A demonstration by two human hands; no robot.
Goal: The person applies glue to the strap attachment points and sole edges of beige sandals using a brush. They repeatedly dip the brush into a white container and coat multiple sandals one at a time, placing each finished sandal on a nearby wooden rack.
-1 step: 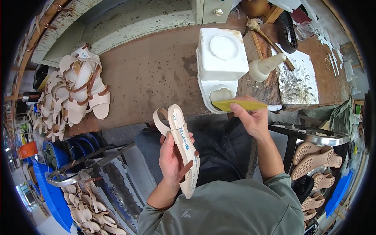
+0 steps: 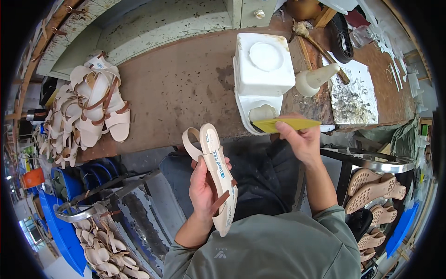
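Observation:
My left hand (image 2: 201, 183) is closed around a beige sandal (image 2: 214, 162) with a brown strap, held over my lap with its insole up and its heel end toward the bench. In my right hand (image 2: 303, 142) is a flat yellow-handled glue brush (image 2: 285, 124), pinched between thumb and fingers. The dark tip of the brush lies over the round opening of a white plastic glue pot (image 2: 265, 65) at the bench's front edge. Whether the tip touches the glue cannot be made out.
Finished-looking sandals (image 2: 95, 104) are heaped on the bench's left. A white cone-tipped bottle (image 2: 317, 79), a stained paper sheet (image 2: 351, 93) and a dark sole (image 2: 341, 39) lie right of the pot. Racks hold tan soles (image 2: 371, 188) at my right and sandals (image 2: 104, 253) at my left.
My right hand and the brush have shifted very slightly to the right over the pot's opening. The sandal in my left hand is almost unmoved.

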